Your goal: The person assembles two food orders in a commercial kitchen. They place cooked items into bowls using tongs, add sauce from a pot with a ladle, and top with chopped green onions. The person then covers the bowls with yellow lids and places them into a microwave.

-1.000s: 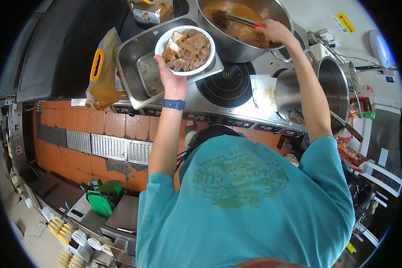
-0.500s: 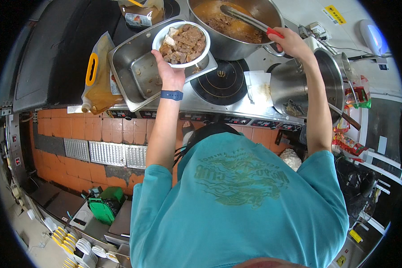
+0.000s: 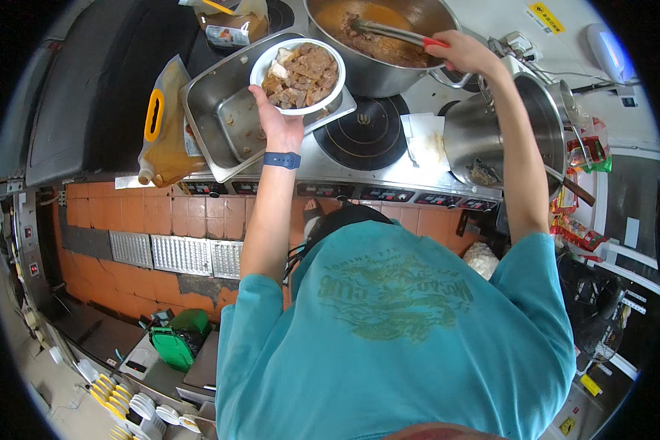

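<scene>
Head view: left hand (image 3: 277, 123) has its grip clenched under a white bowl (image 3: 298, 75) of stew, above the steel tray (image 3: 220, 110) at the worktop's left end. Right hand (image 3: 463, 53) grasps tongs (image 3: 389, 32) in the big pot (image 3: 389, 73).

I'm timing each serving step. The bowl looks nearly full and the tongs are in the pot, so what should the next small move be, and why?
Probably lift the tongs with a small piece and carry it to the white bowl. The right hand grips them with tips in the stew pot, while the left hand holds the bowl close beside it.
</scene>
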{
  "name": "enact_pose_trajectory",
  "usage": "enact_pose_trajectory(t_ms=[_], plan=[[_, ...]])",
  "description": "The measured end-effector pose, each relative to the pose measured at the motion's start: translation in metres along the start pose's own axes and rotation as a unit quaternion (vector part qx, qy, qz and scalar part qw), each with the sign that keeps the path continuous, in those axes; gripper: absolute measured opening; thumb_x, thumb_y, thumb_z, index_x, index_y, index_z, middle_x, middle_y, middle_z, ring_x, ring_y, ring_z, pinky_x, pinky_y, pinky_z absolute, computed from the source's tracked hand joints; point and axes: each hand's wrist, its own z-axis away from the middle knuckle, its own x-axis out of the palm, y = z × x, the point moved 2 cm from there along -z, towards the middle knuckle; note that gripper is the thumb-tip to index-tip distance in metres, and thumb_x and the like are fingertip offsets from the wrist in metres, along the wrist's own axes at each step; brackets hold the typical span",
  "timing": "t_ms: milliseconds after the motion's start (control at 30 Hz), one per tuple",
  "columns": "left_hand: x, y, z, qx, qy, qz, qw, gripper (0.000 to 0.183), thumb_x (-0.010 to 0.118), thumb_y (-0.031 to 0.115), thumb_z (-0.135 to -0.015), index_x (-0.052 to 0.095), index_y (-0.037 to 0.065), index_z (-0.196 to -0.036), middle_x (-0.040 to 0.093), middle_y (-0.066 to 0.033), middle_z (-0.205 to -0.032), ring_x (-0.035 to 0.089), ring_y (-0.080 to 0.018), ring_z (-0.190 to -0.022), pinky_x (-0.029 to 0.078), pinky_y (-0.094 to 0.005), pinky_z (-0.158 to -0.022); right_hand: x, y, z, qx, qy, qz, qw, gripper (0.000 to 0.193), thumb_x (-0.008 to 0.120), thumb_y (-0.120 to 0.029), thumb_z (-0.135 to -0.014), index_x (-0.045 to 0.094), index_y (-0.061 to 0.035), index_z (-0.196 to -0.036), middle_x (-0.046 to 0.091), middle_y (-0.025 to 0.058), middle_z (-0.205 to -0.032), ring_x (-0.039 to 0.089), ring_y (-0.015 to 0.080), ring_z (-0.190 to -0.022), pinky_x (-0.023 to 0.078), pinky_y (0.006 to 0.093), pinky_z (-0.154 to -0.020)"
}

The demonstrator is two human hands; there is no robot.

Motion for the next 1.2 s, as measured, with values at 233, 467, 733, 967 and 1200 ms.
enact_pose_trajectory(t_ms=[233,467,733,967,1200], plan=[[0.004,-0.001,-0.005,-0.010,-0.009,0.014,1.000,0.076,0.035,0.068,-0.098,0.034,0.015,-0.151,0.038,-0.0095,-0.155,0.037,-0.0302,-0.142,0.030,-0.0515,-0.116,-0.054,-0.045,0.092,-0.015,0.010,-0.082,0.996,0.033,0.056,-0.036,-0.099,0.067,-0.0046,-0.103,0.052,0.0013,-0.061,0.049,0.0105,-0.054,0.039,0.0288,-0.053],[0.008,0.000,0.003,-0.032,0.004,0.022,0.999,0.076,0.034,0.069,-0.098,0.033,0.015,-0.152,0.035,-0.0099,-0.156,0.035,-0.0311,-0.143,0.030,-0.0535,-0.116,-0.027,-0.102,0.123,-0.023,-0.074,-0.101,0.992,0.032,0.061,-0.030,-0.097,0.064,-0.0011,-0.111,0.055,0.0027,-0.071,0.048,0.0075,-0.061,0.041,0.0256,-0.057],[0.004,0.018,0.017,-0.009,0.020,0.033,0.999,0.077,0.033,0.069,-0.097,0.034,0.016,-0.152,0.035,-0.0098,-0.157,0.034,-0.0315,-0.143,0.030,-0.0537,-0.116,-0.048,-0.091,0.145,0.064,-0.042,-0.109,0.991,0.040,0.060,-0.033,-0.098,0.064,-0.0021,-0.123,0.062,0.0033,-0.078,0.055,0.0088,-0.065,0.047,0.0258,-0.060],[-0.030,0.084,0.106,0.106,0.047,-0.048,0.992,0.075,0.039,0.065,-0.098,0.031,0.015,-0.153,0.033,-0.0113,-0.157,0.032,-0.0319,-0.144,0.029,-0.0536,-0.119,0.063,-0.134,0.095,-0.026,-0.040,-0.129,0.991,0.062,0.059,-0.033,-0.090,0.042,-0.0036,-0.142,0.060,0.0290,-0.126,0.059,0.0423,-0.117,0.047,0.0464,-0.099],[-0.056,0.115,0.189,0.080,0.111,-0.127,0.982,0.078,0.049,0.063,-0.095,0.028,0.016,-0.155,0.030,-0.0146,-0.158,0.033,-0.0371,-0.143,0.035,-0.0597,-0.113,0.147,-0.215,0.016,0.074,-0.161,-0.140,0.974,0.053,0.047,-0.014,-0.089,0.038,0.0162,-0.132,0.070,0.0263,-0.094,0.072,0.0313,-0.078,0.058,0.0378,-0.073]])
